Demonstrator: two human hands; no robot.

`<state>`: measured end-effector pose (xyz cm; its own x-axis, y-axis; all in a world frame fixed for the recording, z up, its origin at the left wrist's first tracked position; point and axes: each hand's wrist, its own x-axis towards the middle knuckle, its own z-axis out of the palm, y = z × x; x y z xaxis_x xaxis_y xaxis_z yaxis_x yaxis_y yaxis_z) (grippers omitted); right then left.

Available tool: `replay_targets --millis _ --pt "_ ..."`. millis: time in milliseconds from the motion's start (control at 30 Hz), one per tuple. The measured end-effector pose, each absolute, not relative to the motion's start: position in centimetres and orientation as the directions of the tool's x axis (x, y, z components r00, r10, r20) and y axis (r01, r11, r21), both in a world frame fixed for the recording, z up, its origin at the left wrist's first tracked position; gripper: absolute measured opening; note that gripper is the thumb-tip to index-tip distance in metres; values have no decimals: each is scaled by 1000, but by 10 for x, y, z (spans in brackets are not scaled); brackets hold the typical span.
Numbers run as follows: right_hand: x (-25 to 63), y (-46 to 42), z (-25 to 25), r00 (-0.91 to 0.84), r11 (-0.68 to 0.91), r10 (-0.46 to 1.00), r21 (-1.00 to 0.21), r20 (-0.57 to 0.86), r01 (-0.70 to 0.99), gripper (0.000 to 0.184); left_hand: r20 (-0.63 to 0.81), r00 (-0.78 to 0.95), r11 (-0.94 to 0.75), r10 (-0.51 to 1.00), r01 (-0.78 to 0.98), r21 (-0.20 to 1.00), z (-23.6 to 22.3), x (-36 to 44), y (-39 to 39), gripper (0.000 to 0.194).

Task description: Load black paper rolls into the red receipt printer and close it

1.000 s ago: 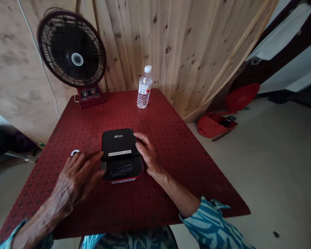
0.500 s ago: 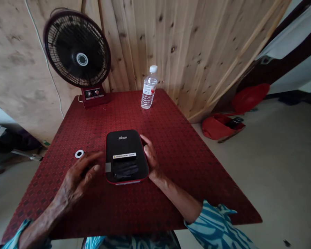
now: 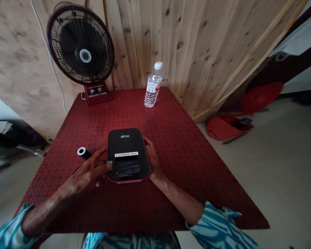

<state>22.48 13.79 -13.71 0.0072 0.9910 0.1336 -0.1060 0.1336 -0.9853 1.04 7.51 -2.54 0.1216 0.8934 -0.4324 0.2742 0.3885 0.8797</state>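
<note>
On the red patterned table (image 3: 189,152): round maroon fan (image 3: 80,45) far left, clear plastic bottle (image 3: 152,88) far right, boxy black device (image 3: 126,143) near, right of a black cylindrical roll (image 3: 85,153).

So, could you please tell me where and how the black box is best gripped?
I'd take the black box by its long sides, from left and right together: it appears to lie flat, those sides run nearly straight, and the right grip is at one.

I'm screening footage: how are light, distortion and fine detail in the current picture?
Head view: dim, the table darker at its near end than far end; head view: fan and bottle lean apart, probably wide-angle distortion; head view: the black device has a white strip with lettering too small to read.
</note>
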Motion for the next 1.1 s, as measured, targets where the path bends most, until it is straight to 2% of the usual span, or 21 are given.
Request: replay_targets --millis 200,333,567,933,1100 --pt "218 138 -135 61 177 983 -981 173 -77 47 -432 123 413 893 158 897 -30 9 81 92" --pt "214 151 -133 79 198 978 -978 192 -65 48 -397 66 381 915 176 908 -29 8 90 87" --pt "216 161 -136 57 226 973 -974 224 -28 47 -386 104 369 917 152 917 -35 4 96 88" --pt "218 156 -136 22 213 977 -977 213 -4 46 -463 43 454 886 132 881 -37 8 101 84" --pt "216 160 -141 38 241 969 -970 242 43 50 -460 66 451 885 113 885 -39 8 100 89"
